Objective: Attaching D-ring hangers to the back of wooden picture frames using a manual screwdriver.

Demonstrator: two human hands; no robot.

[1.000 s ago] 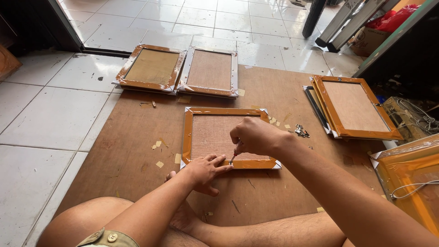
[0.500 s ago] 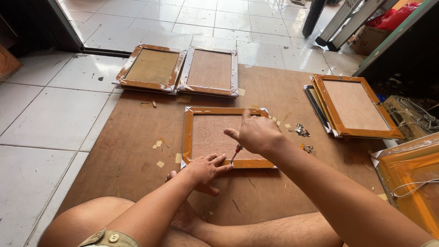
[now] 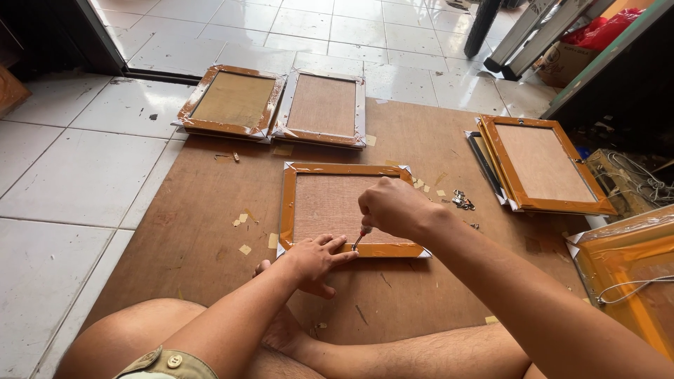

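Observation:
A picture frame lies face down on a brown board, its backing edged with orange-brown tape. My right hand is closed around a small screwdriver whose tip meets the frame's near edge. My left hand rests flat on that near edge, fingers spread, pressing beside the tool tip. My bare legs are crossed just below the frame.
Two more taped frames lie at the board's far edge, another at the right, and an orange one nearer right. Small metal hardware and tape scraps dot the board. White floor tiles lie to the left.
My right hand has shifted slightly left along the frame's near edge with the screwdriver. The left hand has stayed in place.

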